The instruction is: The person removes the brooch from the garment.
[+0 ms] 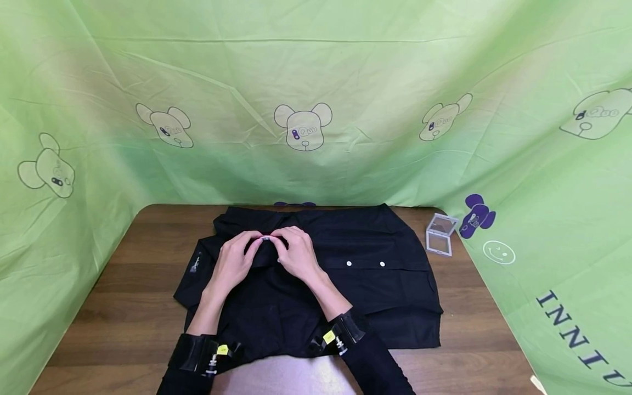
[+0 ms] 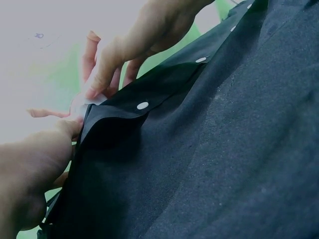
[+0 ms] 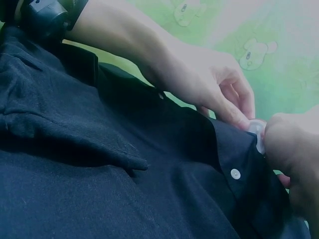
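A black button-up shirt [image 1: 306,307] is spread on the table, with white buttons [image 1: 349,264] along its front. My left hand [image 1: 232,263] and right hand [image 1: 298,255] meet over the shirt's front, at the left of the button row. Between their thumbs and fingertips they pinch a small whitish translucent piece [image 3: 259,134] at the raised edge of the button strip [image 2: 117,102]. What this piece is cannot be made out, as the fingers cover much of it. One white button [image 3: 236,174] sits close beside the pinched spot.
A small clear hinged case [image 1: 439,241] stands open at the table's right rear. The wooden table [image 1: 133,307] shows on both sides of the shirt. Green printed cloth [image 1: 306,175] hangs behind and at the sides. Each wrist wears a black strap with a camera.
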`<state>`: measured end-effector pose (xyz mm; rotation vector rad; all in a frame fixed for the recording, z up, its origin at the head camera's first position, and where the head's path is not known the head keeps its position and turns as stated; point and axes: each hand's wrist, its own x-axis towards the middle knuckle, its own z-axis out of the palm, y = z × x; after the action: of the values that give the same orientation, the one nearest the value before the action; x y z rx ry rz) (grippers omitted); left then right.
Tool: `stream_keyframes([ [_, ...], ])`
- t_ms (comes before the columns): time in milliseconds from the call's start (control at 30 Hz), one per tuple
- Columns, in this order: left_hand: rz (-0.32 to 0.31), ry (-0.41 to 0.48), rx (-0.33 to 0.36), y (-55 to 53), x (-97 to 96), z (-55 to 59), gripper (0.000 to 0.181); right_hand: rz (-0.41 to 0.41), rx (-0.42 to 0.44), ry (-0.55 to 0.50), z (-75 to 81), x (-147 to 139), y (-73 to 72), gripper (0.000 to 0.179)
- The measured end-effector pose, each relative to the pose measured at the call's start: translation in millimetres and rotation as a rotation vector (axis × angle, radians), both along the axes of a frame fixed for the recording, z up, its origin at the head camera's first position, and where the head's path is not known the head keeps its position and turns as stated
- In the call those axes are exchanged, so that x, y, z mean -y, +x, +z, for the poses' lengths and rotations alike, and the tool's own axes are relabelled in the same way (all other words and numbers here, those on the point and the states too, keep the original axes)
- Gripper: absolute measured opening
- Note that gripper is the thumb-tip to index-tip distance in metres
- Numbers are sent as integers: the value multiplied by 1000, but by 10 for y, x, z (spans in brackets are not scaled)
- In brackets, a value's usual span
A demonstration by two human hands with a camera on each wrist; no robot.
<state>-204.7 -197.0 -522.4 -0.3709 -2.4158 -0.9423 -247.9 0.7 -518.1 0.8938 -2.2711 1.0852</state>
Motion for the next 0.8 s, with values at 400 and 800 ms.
stream_keyframes([
  [400,-3,5,-2,5,2,9,9,3,10,-8,14,-4,16,10],
  [800,16,22,-15,-11,-9,-14,10,4,71,13,36,-19,43,22],
])
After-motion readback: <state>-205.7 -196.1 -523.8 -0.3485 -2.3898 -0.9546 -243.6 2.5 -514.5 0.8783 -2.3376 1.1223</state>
